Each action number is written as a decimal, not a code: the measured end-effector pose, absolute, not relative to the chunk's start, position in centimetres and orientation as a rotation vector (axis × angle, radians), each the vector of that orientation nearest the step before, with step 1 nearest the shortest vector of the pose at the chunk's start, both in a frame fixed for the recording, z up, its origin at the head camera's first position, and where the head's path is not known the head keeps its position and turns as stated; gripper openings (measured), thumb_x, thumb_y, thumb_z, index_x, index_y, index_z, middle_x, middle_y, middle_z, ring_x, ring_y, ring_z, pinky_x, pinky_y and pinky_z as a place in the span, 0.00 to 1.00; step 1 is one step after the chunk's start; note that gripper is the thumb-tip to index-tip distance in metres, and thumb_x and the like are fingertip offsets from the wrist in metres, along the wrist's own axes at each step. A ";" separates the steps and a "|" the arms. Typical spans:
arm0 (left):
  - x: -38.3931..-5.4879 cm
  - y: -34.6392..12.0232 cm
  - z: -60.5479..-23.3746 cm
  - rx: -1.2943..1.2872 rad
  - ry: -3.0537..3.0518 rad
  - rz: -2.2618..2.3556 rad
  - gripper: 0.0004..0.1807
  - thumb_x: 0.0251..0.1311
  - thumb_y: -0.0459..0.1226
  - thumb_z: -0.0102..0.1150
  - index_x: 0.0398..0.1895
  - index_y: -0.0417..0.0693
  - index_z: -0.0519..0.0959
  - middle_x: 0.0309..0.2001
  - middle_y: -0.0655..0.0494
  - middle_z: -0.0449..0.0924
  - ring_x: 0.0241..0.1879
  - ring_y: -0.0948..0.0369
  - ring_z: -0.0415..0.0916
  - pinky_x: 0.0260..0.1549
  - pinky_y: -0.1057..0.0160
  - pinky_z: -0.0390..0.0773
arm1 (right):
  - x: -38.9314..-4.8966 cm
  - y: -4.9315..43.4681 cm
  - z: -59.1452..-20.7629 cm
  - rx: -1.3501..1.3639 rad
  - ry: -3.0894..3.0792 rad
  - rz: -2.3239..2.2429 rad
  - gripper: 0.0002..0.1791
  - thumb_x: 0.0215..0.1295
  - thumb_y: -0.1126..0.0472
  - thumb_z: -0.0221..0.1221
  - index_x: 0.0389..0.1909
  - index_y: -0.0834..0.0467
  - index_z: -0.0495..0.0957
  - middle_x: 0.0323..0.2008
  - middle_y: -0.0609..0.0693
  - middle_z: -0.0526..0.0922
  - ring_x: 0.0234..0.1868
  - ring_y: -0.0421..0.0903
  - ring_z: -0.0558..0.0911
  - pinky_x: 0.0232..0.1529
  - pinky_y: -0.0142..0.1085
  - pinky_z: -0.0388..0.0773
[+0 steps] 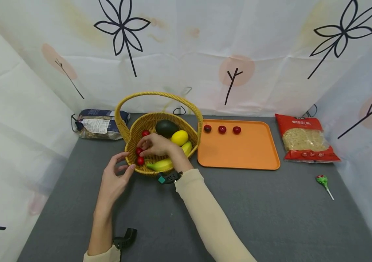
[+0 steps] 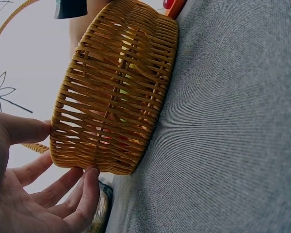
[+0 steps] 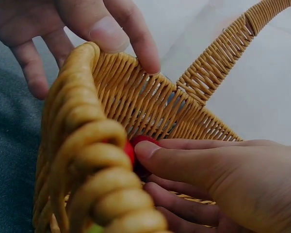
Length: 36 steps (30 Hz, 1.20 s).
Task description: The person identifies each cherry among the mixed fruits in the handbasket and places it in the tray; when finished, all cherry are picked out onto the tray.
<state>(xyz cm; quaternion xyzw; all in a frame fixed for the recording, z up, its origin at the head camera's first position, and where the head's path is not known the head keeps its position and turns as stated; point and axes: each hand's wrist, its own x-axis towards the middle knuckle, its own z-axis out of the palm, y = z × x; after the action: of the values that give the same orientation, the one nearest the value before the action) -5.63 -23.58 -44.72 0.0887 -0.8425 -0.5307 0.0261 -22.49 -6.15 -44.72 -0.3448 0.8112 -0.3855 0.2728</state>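
A yellow wicker basket [image 1: 159, 115] with a tall arched handle holds a dark green avocado-shaped fruit [image 1: 167, 128], a lemon [image 1: 180, 138], bananas [image 1: 160, 165] and several red cherries. Inside its left part, my right hand [image 1: 157, 144] pinches a cherry [image 3: 143, 141] between thumb and fingers; another cherry [image 1: 140, 161] lies just beside it. My left hand [image 1: 116, 178] is at the basket's left end, its thumb and fingertips touching the rim and outer wall. The left wrist view shows those fingers [image 2: 89, 194] spread along the weave [image 2: 111, 107].
Right of the basket lies an orange tray [image 1: 238, 149] with three dark red cherries [image 1: 222, 129] along its back. A packaged bag [image 1: 98, 124] sits behind left. A red food bag [image 1: 307, 140] and a green-wrapped lollipop [image 1: 322, 181] are at the right. Patterned cloth walls enclose the grey table.
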 end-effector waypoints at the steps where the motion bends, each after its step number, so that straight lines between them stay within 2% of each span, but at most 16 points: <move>1: -5.6 -23.6 -44.7 0.273 -2.602 -1.641 0.31 0.79 0.42 0.63 0.80 0.50 0.68 0.77 0.40 0.70 0.66 0.40 0.81 0.46 0.78 0.79 | -22.5 -6.2 -44.7 -0.930 2.181 -1.037 0.21 0.74 0.58 0.70 0.64 0.56 0.84 0.55 0.57 0.89 0.55 0.50 0.85 0.61 0.36 0.83; 6: -5.7 -23.5 -44.7 0.273 -2.594 -1.642 0.30 0.78 0.42 0.63 0.79 0.49 0.69 0.77 0.40 0.70 0.65 0.40 0.81 0.45 0.80 0.78 | -22.5 -6.2 -44.7 -0.938 2.164 -1.031 0.21 0.74 0.57 0.70 0.64 0.56 0.84 0.55 0.57 0.89 0.56 0.50 0.86 0.59 0.34 0.83; 13: -5.6 -23.5 -44.8 0.261 -2.586 -1.636 0.30 0.78 0.41 0.63 0.79 0.48 0.69 0.76 0.39 0.70 0.65 0.39 0.81 0.44 0.80 0.78 | -22.3 -6.3 -44.8 -0.909 2.128 -1.041 0.24 0.74 0.55 0.70 0.66 0.57 0.83 0.53 0.57 0.91 0.50 0.47 0.87 0.52 0.30 0.83; 20: -5.6 -23.5 -44.9 0.254 -2.583 -1.643 0.30 0.79 0.42 0.63 0.79 0.49 0.69 0.76 0.39 0.70 0.65 0.39 0.81 0.45 0.79 0.78 | -22.3 -6.4 -44.8 -0.900 2.089 -1.065 0.18 0.72 0.54 0.72 0.57 0.56 0.85 0.52 0.55 0.92 0.52 0.46 0.89 0.52 0.31 0.83; 30: -5.6 -23.6 -44.8 0.262 -2.597 -1.629 0.30 0.78 0.42 0.63 0.79 0.49 0.69 0.76 0.40 0.70 0.66 0.39 0.81 0.46 0.78 0.78 | -22.1 -6.1 -44.4 -0.978 2.107 -1.087 0.18 0.72 0.55 0.72 0.58 0.56 0.85 0.52 0.55 0.89 0.51 0.46 0.86 0.53 0.31 0.82; 36: -5.7 -23.6 -44.9 0.256 -2.600 -1.618 0.31 0.78 0.43 0.64 0.79 0.49 0.69 0.77 0.40 0.70 0.66 0.39 0.81 0.49 0.75 0.80 | -21.9 -5.1 -43.9 -1.018 2.067 -1.244 0.19 0.73 0.56 0.71 0.60 0.58 0.84 0.54 0.58 0.88 0.53 0.50 0.87 0.53 0.33 0.86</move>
<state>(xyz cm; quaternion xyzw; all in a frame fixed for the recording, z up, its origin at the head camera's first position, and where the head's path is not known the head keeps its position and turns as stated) -5.68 -23.64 -44.93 0.0834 -0.8455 -0.5262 0.0344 -21.91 -5.12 -43.86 -0.3755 0.7625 -0.4590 0.2586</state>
